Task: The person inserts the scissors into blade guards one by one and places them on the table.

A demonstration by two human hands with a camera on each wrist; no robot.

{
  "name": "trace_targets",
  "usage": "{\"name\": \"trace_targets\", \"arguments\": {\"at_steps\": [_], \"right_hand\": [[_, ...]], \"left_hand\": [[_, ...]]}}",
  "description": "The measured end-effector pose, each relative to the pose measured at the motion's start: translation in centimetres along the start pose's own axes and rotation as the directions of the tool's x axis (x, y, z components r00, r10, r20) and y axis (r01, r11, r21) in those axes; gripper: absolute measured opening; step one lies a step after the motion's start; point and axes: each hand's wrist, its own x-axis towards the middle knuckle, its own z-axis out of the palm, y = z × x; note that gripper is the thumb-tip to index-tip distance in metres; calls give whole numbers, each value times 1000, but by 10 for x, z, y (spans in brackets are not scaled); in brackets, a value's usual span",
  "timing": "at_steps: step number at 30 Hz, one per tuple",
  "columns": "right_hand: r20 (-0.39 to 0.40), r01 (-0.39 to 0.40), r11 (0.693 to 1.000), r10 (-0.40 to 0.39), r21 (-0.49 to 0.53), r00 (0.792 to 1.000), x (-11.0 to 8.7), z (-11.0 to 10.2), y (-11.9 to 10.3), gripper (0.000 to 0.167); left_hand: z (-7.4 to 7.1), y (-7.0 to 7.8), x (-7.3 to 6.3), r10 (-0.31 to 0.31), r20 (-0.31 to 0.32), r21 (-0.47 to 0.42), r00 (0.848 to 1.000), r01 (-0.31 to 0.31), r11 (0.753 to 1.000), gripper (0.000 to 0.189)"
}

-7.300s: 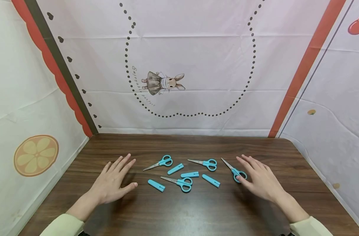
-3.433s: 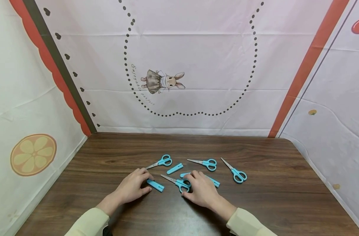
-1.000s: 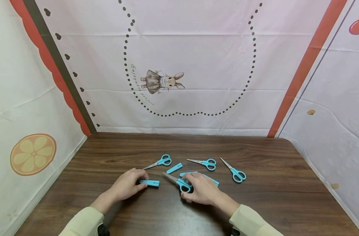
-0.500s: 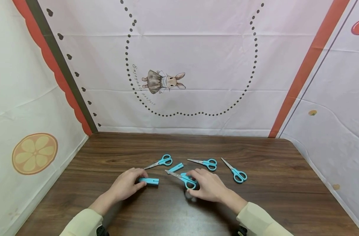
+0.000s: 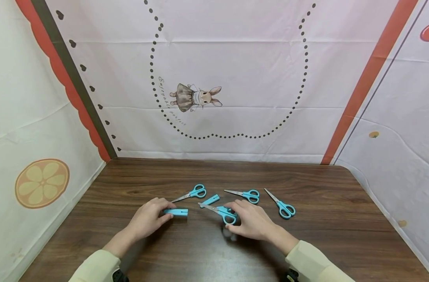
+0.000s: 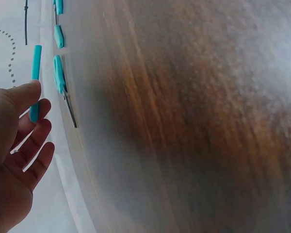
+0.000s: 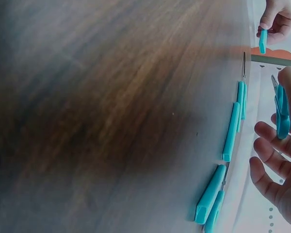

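Note:
My left hand (image 5: pixel 147 219) pinches a light-blue scissors cap (image 5: pixel 177 212) between thumb and fingers, its slotted end facing right. In the left wrist view the cap (image 6: pixel 36 63) is clear of the table. My right hand (image 5: pixel 253 222) grips a pair of scissors (image 5: pixel 222 212) by its blue handles, the bare blades pointing left toward the cap. The right wrist view shows these scissors (image 7: pixel 281 111) lifted, with thumb and fingers at the handles. Cap and blades are apart. Another cap (image 5: pixel 211 199) lies just behind the blade tips.
Three more scissors lie on the brown wooden table (image 5: pixel 214 254): one pair (image 5: pixel 197 191) back left, one (image 5: pixel 251 196) behind my right hand, one (image 5: pixel 285 210) to its right. Two caps, hidden by my right hand from above, show as a nearer cap (image 7: pixel 211 194) and a farther cap (image 7: pixel 231 131).
Both hands came inward from the sides and took hold of a cap and scissors lying on the table. Since then, the cap has turned level and risen; the scissors have been lifted slightly right.

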Motion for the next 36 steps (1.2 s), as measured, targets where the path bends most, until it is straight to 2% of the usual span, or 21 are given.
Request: {"name": "trace_targets", "arguments": {"at_steps": [5, 14, 30, 36], "right_hand": [[2, -1, 1000, 1, -14, 1000, -1, -2, 2, 48], [14, 28, 999, -27, -19, 1000, -3, -6, 6, 48], [23, 101, 995, -101, -3, 995, -3, -8, 4, 46], [23, 126, 992, -126, 4, 992, -3, -5, 3, 46]], "left_hand": [[0, 0, -1, 2, -11, 3, 1000, -2, 1000, 18], [-2, 3, -2, 27, -71, -22, 997, -29, 999, 19], [-2, 8, -1, 46, -82, -18, 996, -48, 999, 17], [1, 9, 0, 92, -119, -21, 989, -95, 995, 19]]}}
